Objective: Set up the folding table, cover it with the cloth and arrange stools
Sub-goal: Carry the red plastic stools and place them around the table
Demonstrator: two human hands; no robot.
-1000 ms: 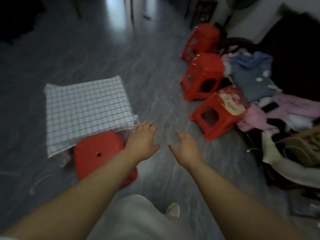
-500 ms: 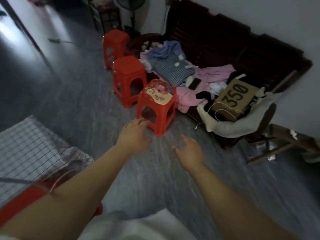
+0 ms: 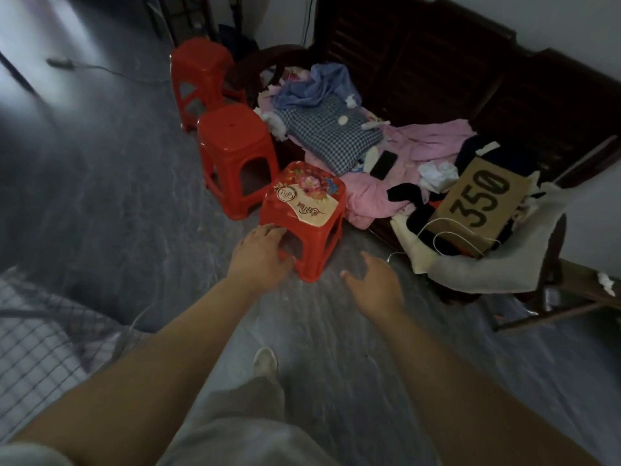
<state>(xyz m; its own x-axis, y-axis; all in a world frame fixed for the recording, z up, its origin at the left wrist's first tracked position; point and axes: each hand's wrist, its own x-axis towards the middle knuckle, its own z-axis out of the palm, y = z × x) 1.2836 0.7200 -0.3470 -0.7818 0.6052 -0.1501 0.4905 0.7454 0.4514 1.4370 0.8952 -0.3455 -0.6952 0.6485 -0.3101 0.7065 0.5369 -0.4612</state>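
Three red plastic stools stand in a row on the grey floor beside a dark bench. The nearest stool (image 3: 304, 210) has a flowered sticker on its seat; a plain red stool (image 3: 233, 142) is behind it and a taller one (image 3: 198, 67) farther back. My left hand (image 3: 260, 255) reaches to the near stool's front left edge, fingers spread, touching or almost touching it. My right hand (image 3: 373, 280) hovers open over the floor just right of that stool. The checked cloth (image 3: 37, 344) covering the table shows at the lower left edge.
A dark wooden bench (image 3: 437, 62) on the right is piled with clothes (image 3: 336, 129), a phone (image 3: 383, 164) and a brown box marked 350 (image 3: 484, 200). A wooden chair frame (image 3: 571, 297) stands at the far right. A cable (image 3: 100, 68) runs across the floor at the back.
My view has swung right, away from the covered table and its red stool, towards the row of stools. Both hands have moved forward to the nearest stool.
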